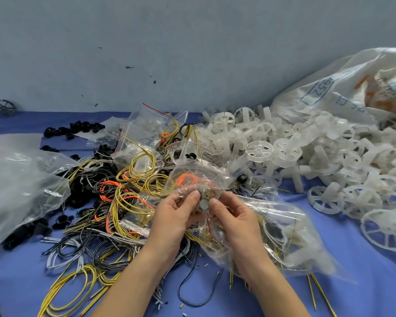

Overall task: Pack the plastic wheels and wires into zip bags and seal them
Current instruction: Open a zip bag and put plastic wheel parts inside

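My left hand (176,216) and my right hand (231,216) meet at the middle of the table, both pinching a clear zip bag (197,181) that holds orange wire and small parts. A large heap of translucent white plastic wheels (306,156) fills the right side. Loose yellow, black, orange and white wires (114,202) lie tangled to the left of my hands. A filled clear bag (272,236) with wires lies under my right wrist. Another zip bag with a red strip (146,133) stands behind, with yellow wires inside.
A big white woven sack (343,88) lies open at the far right behind the wheels. Black plastic rings (78,129) are scattered at the back left. A crumpled clear plastic bag (16,179) covers the left edge. The blue table cloth (364,282) shows at the front right.
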Demonstrator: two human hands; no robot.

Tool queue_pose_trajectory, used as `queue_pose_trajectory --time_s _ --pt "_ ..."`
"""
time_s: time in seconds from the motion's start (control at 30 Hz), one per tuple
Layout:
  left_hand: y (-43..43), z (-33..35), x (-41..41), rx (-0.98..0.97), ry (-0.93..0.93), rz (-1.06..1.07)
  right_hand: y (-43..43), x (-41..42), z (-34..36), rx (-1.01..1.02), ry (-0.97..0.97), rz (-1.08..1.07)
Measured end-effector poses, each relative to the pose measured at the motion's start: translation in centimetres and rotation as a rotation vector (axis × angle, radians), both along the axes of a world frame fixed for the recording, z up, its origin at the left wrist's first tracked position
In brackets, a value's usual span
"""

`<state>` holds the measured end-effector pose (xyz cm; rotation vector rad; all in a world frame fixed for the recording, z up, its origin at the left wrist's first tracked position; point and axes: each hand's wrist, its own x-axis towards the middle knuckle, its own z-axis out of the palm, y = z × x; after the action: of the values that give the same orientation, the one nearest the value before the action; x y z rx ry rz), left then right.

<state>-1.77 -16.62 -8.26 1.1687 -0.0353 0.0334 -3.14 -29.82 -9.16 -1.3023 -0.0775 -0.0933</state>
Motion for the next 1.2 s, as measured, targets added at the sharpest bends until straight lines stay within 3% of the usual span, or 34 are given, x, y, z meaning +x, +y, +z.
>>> queue_pose_trajectory --time_s 0.23,0.43,0.5,0.6,0.77,0.9,1.0,1.2 --pt "1.2 0.0 0.7 -0.094 0.037 0.160 -1.4 -1.5 0.0 -0.469 -0.148 -0.239" --pt "1.8 -0.1 1.0 0.056 0.015 0.268 -0.7 -2.0 0.3 -1.001 -0.197 -0.167" --pt "1.9 0.0 0.8 0.134 0.005 0.279 -0.6 -1.8 0.6 -0.990 -0.215 -0.242" --pt "1.8 0.5 0.3 0.257 -0.010 0.300 -0.9 -1.5 1.1 -0.803 -0.165 -0.345" --pt "1.3 2.2 -1.0 0.517 -0.080 0.218 -1.5 -1.2 2.1 -0.668 -0.094 -0.369" --pt "-0.6 2.3 -3.2 0.541 -0.002 0.030 -1.5 -1.4 2.8 -0.698 -0.149 -0.386" --pt "-1.8 2.2 -3.7 0.407 0.040 -0.174 -1.3 -2.0 3.2 -0.824 -0.228 -0.373" --pt "-2.9 3.0 -2.7 0.409 0.010 -0.486 -0.7 -3.1 4.7 -0.960 -0.365 -0.337"
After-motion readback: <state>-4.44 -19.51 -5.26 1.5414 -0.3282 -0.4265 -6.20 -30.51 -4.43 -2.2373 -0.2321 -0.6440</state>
